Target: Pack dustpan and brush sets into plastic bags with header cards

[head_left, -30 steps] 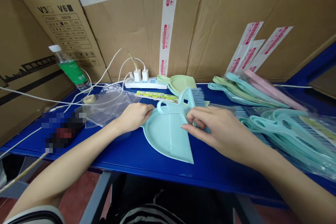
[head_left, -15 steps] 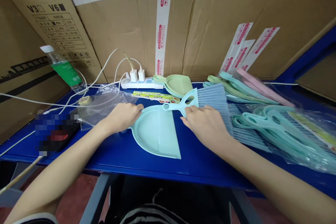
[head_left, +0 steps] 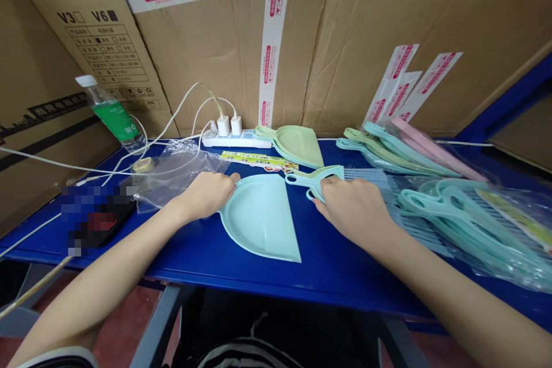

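Light-blue plastic dustpan lies at the middle of the blue table, its straight lip to the right. The left hand is closed on its far-left side, covering the handle; the right hand curls its fingers over a hand brush, bristles rightward. The pan looks light, stiff and rather slick; the handle should give the surest hold, the thin lip the poorest.

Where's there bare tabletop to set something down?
Bare blue tabletop shows between the dustpan and right hand, and along the front edge below them. It's crowded rightward with bagged brush sets, and back-left with the plastic bag and bottle.
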Demonstrator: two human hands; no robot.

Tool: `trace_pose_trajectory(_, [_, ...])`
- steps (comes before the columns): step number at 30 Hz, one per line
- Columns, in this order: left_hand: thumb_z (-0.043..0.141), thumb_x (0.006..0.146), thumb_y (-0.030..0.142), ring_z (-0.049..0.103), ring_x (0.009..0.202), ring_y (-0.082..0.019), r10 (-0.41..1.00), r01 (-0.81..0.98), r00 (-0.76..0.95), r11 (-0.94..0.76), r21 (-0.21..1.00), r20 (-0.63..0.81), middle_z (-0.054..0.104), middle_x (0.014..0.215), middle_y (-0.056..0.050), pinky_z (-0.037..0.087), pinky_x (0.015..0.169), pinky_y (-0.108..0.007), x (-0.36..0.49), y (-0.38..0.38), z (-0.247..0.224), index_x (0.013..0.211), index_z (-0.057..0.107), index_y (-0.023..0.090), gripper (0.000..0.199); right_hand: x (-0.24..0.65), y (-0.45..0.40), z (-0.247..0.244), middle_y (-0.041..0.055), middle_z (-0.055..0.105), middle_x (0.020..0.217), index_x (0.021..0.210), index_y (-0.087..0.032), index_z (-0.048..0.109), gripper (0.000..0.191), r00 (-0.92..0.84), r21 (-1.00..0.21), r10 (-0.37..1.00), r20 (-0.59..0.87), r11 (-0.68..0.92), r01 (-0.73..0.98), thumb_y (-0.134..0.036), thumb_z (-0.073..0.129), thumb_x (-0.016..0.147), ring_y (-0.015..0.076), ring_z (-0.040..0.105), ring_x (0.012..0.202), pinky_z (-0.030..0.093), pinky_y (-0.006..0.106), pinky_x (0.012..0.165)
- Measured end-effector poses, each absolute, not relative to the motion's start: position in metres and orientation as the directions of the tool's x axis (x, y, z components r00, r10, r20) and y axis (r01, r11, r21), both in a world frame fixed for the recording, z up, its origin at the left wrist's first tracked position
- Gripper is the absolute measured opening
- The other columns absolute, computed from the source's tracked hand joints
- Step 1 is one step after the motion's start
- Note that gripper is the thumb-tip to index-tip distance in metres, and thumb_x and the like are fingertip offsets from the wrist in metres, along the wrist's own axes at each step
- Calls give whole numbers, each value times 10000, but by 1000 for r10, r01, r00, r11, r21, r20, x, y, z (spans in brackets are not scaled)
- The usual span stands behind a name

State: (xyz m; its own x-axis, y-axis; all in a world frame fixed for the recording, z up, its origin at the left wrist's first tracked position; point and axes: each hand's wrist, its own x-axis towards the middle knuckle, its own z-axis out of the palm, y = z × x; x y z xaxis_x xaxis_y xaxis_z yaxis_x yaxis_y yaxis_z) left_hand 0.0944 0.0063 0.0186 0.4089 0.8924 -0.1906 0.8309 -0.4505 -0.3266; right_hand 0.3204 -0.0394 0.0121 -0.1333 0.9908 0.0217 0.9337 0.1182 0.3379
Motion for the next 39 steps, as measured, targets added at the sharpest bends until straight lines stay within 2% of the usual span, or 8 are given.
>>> trace_pose_trajectory(8, [300,978,209,714,811,-305,883,828,430,-469,-309,-188,723,804,-125,493,660,-353,94,4,23,1069,590,143,311,337,-37,19,172,726,754,756,-139,686,224,-164,316,983,77,132,939,-234,520,872,292,696,673,277,283,482])
trace_pose_trajectory(14, [293,973,193,711,835,-314,879,822,436,-476,-311,-193,726,841,-133,495,669,-361,92,5,24,1081,592,138,323,345,-35,20,140,713,741,728,-157,672,231,-100,303,990,99,66,951,-274,534,871,260,677,663,250,284,489])
trace_pose_trajectory(20, [290,972,213,713,812,-291,861,830,484,-508,-231,-155,732,823,-100,499,674,-347,92,7,18,1141,596,160,354,345,-34,21,80,655,652,631,-186,609,286,-131,223,988,80,111,969,-347,567,864,227,616,633,229,278,498])
trace_pose_trajectory(24, [326,957,214,712,833,-255,835,831,545,-550,-81,-82,745,900,-72,500,707,-327,91,10,9,1188,607,195,364,350,-34,29,3,515,490,521,-232,475,328,-89,72,970,224,75,995,-326,611,805,171,485,499,246,272,483])
trace_pose_trajectory(27, [352,950,233,702,813,-227,823,822,567,-565,71,-18,747,914,-61,491,709,-310,91,11,4,1206,621,200,372,354,-34,30,-27,445,450,516,-245,388,350,-111,-15,913,392,127,992,-311,599,788,141,391,424,249,269,458])
trace_pose_trajectory(32, [385,947,306,644,729,-153,762,706,647,-589,393,-22,738,918,-40,465,686,-255,83,19,4,1112,669,172,355,354,-40,23,-6,430,458,539,-245,366,393,-161,21,797,582,183,983,-397,480,884,151,393,429,221,275,460])
trace_pose_trajectory(36, [448,921,347,595,720,-133,655,576,742,-515,635,-143,718,883,-36,452,667,-232,71,28,5,1069,668,150,330,343,-47,22,17,495,494,588,-232,470,443,-229,108,790,569,204,973,-473,392,951,172,469,457,190,283,473])
trace_pose_trajectory(39, [505,893,334,589,773,-141,640,525,751,-429,735,-162,707,951,-59,458,694,-243,68,33,3,1069,661,139,306,327,-53,28,16,542,512,653,-214,558,426,-300,185,864,405,244,952,-513,456,939,184,524,468,189,278,470])
